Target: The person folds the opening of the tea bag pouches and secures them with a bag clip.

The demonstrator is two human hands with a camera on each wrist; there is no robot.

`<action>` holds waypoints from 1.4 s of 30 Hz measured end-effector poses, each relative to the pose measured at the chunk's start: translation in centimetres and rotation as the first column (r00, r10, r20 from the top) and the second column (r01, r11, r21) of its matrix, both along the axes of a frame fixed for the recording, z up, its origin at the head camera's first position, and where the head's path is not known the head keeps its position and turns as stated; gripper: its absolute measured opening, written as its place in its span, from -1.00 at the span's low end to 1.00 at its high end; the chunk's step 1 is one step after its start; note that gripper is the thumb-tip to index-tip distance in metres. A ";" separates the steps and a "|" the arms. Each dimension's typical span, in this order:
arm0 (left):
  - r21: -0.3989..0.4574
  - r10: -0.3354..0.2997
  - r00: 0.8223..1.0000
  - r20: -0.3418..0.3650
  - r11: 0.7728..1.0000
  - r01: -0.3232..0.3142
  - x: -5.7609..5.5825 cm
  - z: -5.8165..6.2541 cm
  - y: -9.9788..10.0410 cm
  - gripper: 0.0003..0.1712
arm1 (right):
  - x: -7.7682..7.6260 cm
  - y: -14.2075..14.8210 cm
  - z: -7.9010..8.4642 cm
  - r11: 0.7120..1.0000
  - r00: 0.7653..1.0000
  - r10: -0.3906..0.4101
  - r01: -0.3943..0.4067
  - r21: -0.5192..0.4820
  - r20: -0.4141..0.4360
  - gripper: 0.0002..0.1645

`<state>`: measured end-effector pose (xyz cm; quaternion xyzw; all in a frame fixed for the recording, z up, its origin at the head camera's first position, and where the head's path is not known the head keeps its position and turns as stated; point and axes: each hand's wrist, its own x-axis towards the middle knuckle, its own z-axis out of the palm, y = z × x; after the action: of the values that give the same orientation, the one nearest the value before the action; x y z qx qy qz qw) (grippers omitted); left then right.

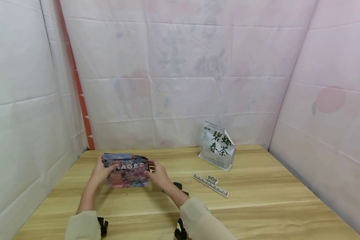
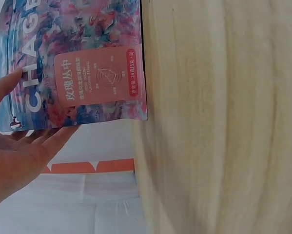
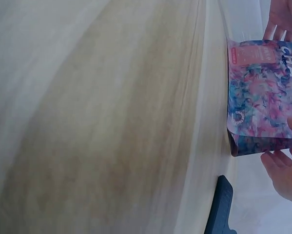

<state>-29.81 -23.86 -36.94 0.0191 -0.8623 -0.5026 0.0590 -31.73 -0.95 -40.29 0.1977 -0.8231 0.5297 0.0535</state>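
A pink-and-blue CHAGEE tea pouch (image 1: 127, 178) stands upright at the left of the table, its printed front facing me. My left hand (image 1: 100, 172) grips its left side, thumb across the front near the lettering. In the left wrist view, that hand's fingers (image 2: 58, 141) reach behind the pouch. On the opposite side, my right hand (image 1: 159, 175) holds the edge, thumb on the front. From the right wrist, the pouch's side fold (image 3: 262, 145) shows, with the right fingers (image 3: 277, 163) behind it. The pouch's base is at the tabletop.
A silver-green tea bag (image 1: 217, 146) with dark Chinese characters stands at the back right. In front of it lies a clip (image 1: 210, 185) with a piano-key pattern. A black object (image 1: 177, 185) lies partly hidden under my right forearm. White cloth walls (image 1: 180, 83) enclose the wooden table (image 1: 258, 206).
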 end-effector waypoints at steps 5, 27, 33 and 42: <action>0.008 -0.008 1.000 0.017 1.000 0.008 0.1 0.2 0.3 0.03 | 0.1 0.1 -0.1 0.999 1.000 -0.015 0.014 -0.052 -0.007 -0.58; -0.088 -0.021 1.000 0.023 0.996 0.023 0.6 0.3 2.3 0.02 | -0.2 2.4 0.3 0.999 0.999 -0.051 0.051 -0.005 0.005 -0.67; -0.091 -0.017 1.000 0.008 0.996 0.018 0.8 0.4 2.7 -0.04 | -0.2 2.7 0.5 0.998 0.998 -0.055 0.055 -0.006 0.038 -0.67; -0.102 -0.020 1.000 0.015 0.995 0.022 0.8 0.4 3.3 0.00 | -0.4 3.1 0.2 0.998 0.996 -0.063 0.064 -0.021 0.055 -0.67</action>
<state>-28.98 -20.58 -36.51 0.0105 -0.8874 -0.4583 0.0486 -32.12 2.17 -40.06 0.1563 -0.8241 0.5422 0.0499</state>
